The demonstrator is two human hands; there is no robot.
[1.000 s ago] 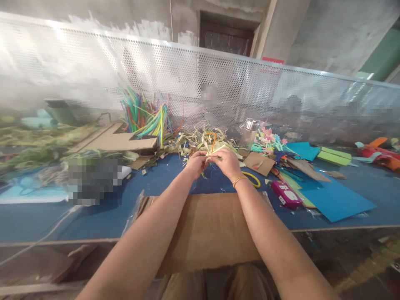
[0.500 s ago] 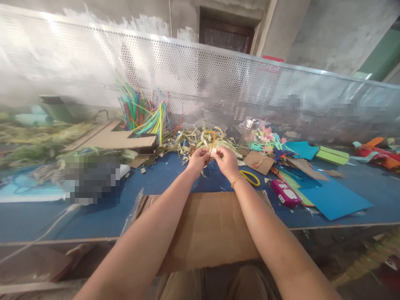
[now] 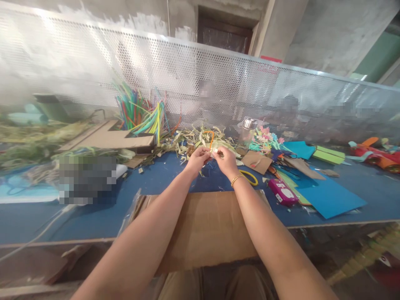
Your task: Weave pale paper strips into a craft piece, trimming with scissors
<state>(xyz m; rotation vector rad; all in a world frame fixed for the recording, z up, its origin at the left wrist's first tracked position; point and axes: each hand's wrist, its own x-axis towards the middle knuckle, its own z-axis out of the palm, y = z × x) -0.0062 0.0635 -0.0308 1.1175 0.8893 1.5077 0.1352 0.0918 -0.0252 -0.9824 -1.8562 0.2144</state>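
Note:
My left hand (image 3: 198, 161) and my right hand (image 3: 226, 161) meet over the far part of the blue table, fingertips pinched close together. Between them stands an orange pipe cleaner (image 3: 213, 139), its upper end bent over to the left. A small pale piece (image 3: 214, 151), perhaps corn husk, wraps or lies against its lower end. My left fingers pinch at the stem's base, while the right thumb and fingers grip the pale piece. The fingers hide the lower end. Right behind lies a heap of dried husks (image 3: 184, 139).
Cardboard (image 3: 215, 229) lies across the table's front edge under my forearms. Rightward are a yellow ring (image 3: 250, 178), a purple box (image 3: 283, 192), blue paper (image 3: 334, 196) and a glass jar (image 3: 248, 132). Colourful pipe cleaners (image 3: 134, 108) stand back left, before a perforated metal screen (image 3: 175, 71).
The view has shifted slightly, so things sit a little further left. Both hands keep their pinch on the orange pipe cleaner and pale piece, with only slight finger movement.

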